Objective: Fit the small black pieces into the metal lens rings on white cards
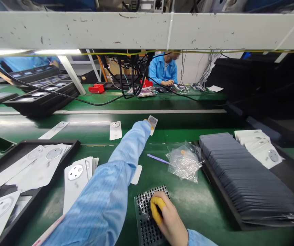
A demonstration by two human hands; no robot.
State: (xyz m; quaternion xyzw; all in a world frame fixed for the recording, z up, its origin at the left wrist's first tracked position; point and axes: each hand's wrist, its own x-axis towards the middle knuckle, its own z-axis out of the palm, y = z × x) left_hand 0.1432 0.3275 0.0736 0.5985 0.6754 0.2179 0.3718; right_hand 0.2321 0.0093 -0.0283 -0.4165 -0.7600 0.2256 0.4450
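Note:
My left arm in a blue sleeve reaches forward to the belt, where my left hand [150, 125] is mostly hidden by the cuff. Its yellow-tipped fingers grip a small white phone back cover [153, 121] with a round camera area. Another white cover [115, 131] lies on the belt to its left. My right hand [169, 216], with yellow finger cots, is curled in a pinch over a sheet of small black round parts [144, 205]; whatever is between its fingertips is hidden. A white card [136, 175] peeks out beside my left sleeve.
At left, a black tray [76, 146] holds white covers, with more covers [75, 177] beside it. A purple tweezer-like stick [158, 159] and clear plastic bags [185, 162] lie mid-table. Dark sheets [249, 177] fill a tray at right. Cables [134, 92] hang ahead; a co-worker [163, 70] sits beyond.

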